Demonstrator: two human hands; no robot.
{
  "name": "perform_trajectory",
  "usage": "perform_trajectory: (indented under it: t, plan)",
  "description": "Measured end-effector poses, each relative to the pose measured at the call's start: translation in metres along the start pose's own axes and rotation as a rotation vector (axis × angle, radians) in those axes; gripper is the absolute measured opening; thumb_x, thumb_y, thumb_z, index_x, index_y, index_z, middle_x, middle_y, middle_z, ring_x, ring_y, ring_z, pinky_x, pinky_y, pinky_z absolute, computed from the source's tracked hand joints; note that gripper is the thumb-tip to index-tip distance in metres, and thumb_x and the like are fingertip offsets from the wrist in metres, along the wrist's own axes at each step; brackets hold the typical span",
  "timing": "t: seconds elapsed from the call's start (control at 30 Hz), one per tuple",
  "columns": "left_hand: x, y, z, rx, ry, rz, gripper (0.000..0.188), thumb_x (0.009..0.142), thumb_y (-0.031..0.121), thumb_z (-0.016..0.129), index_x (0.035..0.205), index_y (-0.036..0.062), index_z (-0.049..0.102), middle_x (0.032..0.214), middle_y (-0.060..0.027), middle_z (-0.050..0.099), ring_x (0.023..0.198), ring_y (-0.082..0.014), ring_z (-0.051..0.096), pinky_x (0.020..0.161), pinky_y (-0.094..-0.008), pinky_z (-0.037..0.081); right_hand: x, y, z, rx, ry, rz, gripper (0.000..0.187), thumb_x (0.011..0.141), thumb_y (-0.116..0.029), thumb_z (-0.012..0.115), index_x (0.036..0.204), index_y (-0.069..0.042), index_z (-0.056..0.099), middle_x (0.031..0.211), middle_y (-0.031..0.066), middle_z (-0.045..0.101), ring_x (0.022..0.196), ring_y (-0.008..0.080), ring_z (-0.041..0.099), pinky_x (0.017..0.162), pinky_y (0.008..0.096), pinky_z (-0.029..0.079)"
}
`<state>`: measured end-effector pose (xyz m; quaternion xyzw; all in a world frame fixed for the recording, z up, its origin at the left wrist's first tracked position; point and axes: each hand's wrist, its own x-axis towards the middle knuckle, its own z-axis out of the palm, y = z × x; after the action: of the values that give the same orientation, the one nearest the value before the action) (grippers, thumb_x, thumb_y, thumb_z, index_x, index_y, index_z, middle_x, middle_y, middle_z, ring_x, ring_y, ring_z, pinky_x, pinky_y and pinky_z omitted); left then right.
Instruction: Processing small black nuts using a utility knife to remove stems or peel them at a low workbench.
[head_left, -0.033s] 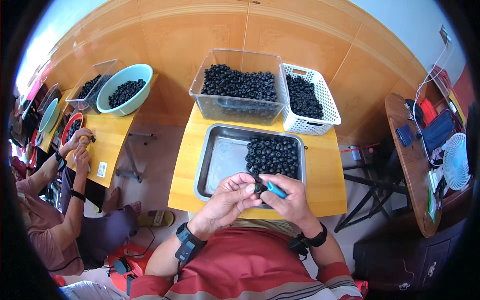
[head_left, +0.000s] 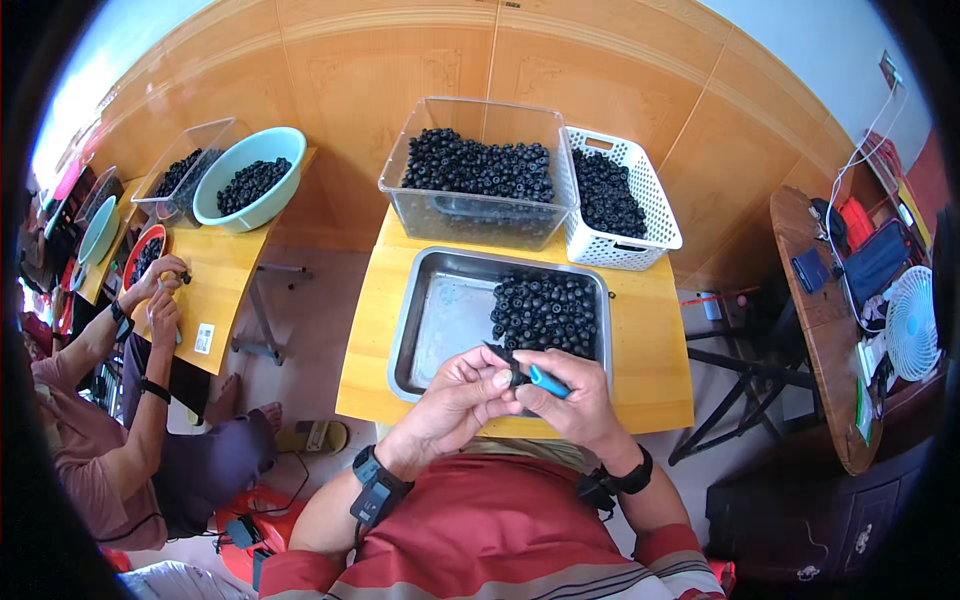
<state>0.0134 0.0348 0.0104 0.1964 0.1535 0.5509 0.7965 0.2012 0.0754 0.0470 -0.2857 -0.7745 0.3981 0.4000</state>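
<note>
Your left hand pinches a dark round piece; your right hand grips a blue-handled tool. Since the earlier frame, the handle has shifted slightly left; a dark pointed tip now projects further. Both hands are over the metal tray's near edge, on a yellow table before a wood-panelled wall.

The table has a smooth yellow wooden top and carries 3 containers. A shallow metal tray lies near the near edge, its bare part toward the left edge. Behind it, along the far edge, stand a clear plastic box toward the left and a white perforated basket at the right corner, side by side.
</note>
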Motion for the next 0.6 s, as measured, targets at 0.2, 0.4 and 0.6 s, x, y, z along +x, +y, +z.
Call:
perform_trajectory:
  t: [0.2, 0.4, 0.6]
  plan:
    - [-0.001, -0.001, -0.001, 0.031, -0.021, -0.054, 0.007, 0.095, 0.003, 0.061, 0.100, 0.0046, 0.057, 0.105, -0.0082, 0.067, 0.090, -0.0168, 0.069, 0.082, -0.0307, 0.062, -0.003, 0.007, 0.000, 0.197, -0.077, 0.143, 0.028, 0.089, -0.018, 0.074, 0.108, 0.001, 0.071, 0.077, 0.0036, 0.064, 0.068, 0.0075, 0.056, 0.058, 0.0241, 0.044]
    - [0.002, -0.004, -0.005, 0.026, -0.032, -0.123, 0.012, 0.094, 0.002, 0.062, 0.092, 0.0070, 0.052, 0.091, -0.0063, 0.067, 0.081, -0.0155, 0.069, 0.079, -0.0339, 0.061, -0.006, 0.008, -0.004, 0.576, -0.101, 0.389, 0.023, 0.094, -0.021, 0.069, 0.103, 0.000, 0.073, 0.077, -0.0001, 0.067, 0.072, 0.0030, 0.057, 0.063, 0.0208, 0.046]
    - [-0.001, -0.002, -0.004, 0.076, -0.043, -0.104, 0.009, 0.095, 0.002, 0.062, 0.096, 0.0088, 0.056, 0.103, -0.0079, 0.069, 0.089, -0.0158, 0.070, 0.081, -0.0286, 0.061, -0.010, 0.006, -0.005, 0.183, -0.129, 0.217, 0.026, 0.089, -0.022, 0.075, 0.103, 0.000, 0.070, 0.083, 0.0015, 0.067, 0.074, 0.0053, 0.058, 0.065, 0.0222, 0.047]
